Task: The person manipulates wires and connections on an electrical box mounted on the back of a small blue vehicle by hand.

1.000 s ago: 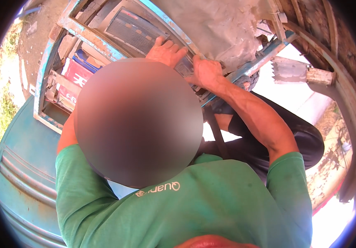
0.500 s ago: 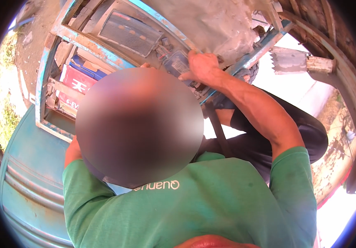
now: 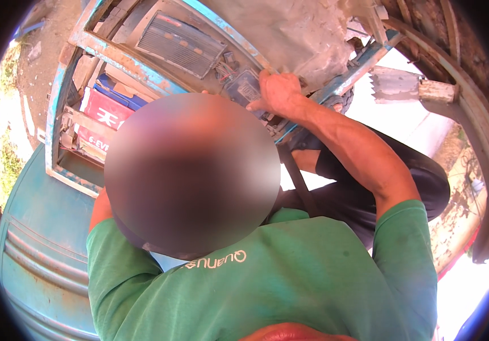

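My right hand (image 3: 278,92) is closed at the inner edge of a rusty, blue-painted metal frame (image 3: 133,62), its thumb reaching down by a grey rectangular component (image 3: 238,86). What exactly its fingers grip is hidden. A large blurred patch covers almost all of my left hand (image 3: 204,92), leaving only a fingertip-sized bit near the frame's lower rail. A ribbed grey metal part (image 3: 173,42) lies above both hands, inside the frame. At its left, red packaging (image 3: 99,113) and a blue item (image 3: 116,91) sit within the framework.
A teal metal panel (image 3: 40,238) curves along the lower left. A brownish sheet (image 3: 307,28) lies beyond the frame. At the right are a jagged grey piece on a wooden block (image 3: 392,85), curved rusty beams (image 3: 471,102) and part of a tyre (image 3: 344,102). My black-clad legs (image 3: 420,182) are bent below my right arm.
My left hand has dropped from beside the ribbed part behind the blurred patch, exposing more of the grey component. My right hand stays at the frame edge, with only slight movement.
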`<control>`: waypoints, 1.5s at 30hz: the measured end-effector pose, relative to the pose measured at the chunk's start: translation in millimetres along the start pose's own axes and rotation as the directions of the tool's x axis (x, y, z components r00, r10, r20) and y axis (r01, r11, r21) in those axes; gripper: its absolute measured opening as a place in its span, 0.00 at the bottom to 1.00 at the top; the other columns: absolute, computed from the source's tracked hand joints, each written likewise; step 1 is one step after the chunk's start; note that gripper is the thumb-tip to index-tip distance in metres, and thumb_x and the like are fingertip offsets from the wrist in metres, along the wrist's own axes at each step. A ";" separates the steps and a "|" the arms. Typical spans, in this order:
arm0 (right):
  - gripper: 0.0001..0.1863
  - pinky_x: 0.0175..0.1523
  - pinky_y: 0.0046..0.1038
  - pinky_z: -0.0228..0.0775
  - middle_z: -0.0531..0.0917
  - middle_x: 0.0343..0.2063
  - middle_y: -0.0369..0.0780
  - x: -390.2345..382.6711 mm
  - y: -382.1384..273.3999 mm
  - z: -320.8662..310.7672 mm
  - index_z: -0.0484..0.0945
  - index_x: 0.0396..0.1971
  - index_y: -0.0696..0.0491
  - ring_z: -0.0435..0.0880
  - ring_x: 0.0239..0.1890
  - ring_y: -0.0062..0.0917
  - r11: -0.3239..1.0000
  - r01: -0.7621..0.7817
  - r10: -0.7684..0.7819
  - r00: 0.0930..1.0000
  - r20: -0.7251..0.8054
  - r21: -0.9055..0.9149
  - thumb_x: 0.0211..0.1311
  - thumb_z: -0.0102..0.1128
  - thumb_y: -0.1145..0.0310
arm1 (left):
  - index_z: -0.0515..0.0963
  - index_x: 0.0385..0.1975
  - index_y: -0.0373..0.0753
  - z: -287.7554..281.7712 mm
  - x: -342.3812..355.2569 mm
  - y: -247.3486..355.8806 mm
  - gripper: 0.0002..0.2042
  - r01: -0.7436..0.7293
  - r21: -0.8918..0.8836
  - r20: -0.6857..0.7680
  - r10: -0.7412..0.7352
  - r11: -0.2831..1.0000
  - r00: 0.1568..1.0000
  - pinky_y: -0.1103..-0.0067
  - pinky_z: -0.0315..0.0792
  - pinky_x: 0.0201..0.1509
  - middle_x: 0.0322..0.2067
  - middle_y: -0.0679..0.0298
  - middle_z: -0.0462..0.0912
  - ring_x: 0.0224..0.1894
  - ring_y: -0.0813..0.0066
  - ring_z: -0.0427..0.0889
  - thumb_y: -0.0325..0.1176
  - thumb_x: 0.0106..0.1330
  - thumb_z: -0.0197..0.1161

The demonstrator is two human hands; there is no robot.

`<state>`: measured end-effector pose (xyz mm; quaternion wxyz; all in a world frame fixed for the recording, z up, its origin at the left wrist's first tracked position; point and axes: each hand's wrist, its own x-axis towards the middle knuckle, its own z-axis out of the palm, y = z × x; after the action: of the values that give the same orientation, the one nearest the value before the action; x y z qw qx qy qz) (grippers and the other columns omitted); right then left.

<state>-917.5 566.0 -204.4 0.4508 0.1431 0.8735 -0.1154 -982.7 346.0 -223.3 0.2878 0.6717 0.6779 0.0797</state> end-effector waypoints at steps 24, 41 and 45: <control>0.44 0.46 0.35 0.81 0.83 0.44 0.48 0.5 -9.4 22.2 0.69 0.47 0.57 0.90 0.43 0.38 0.993 0.004 -0.023 0.987 -0.158 -0.120 0.46 0.79 0.36 | 0.85 0.43 0.43 13.0 29.9 -20.0 0.15 0.164 -0.206 0.102 -0.146 0.965 0.984 0.62 0.73 0.56 0.44 0.64 0.86 0.52 0.61 0.84 0.47 0.68 0.64; 0.44 0.47 0.36 0.81 0.82 0.45 0.49 0.7 -10.3 21.7 0.69 0.49 0.59 0.90 0.46 0.39 0.997 0.017 -0.028 0.989 -0.143 -0.078 0.47 0.81 0.39 | 0.74 0.54 0.42 -10.4 75.0 -48.1 0.28 0.330 -0.257 0.052 -0.328 0.908 0.943 0.59 0.80 0.47 0.46 0.52 0.84 0.46 0.49 0.87 0.44 0.55 0.78; 0.39 0.46 0.42 0.82 0.82 0.44 0.54 2.4 -4.1 26.2 0.70 0.45 0.60 0.89 0.41 0.47 0.999 0.046 -0.048 0.975 -0.218 -0.016 0.46 0.81 0.47 | 0.74 0.54 0.41 -12.4 80.1 -43.6 0.30 0.344 -0.194 0.097 -0.331 0.919 0.939 0.60 0.81 0.48 0.47 0.50 0.83 0.49 0.52 0.88 0.45 0.55 0.79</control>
<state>-900.5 553.9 -220.9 0.3502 0.1319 0.9214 -0.1049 -1021.1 422.4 -257.3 0.3869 0.5131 0.7622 0.0781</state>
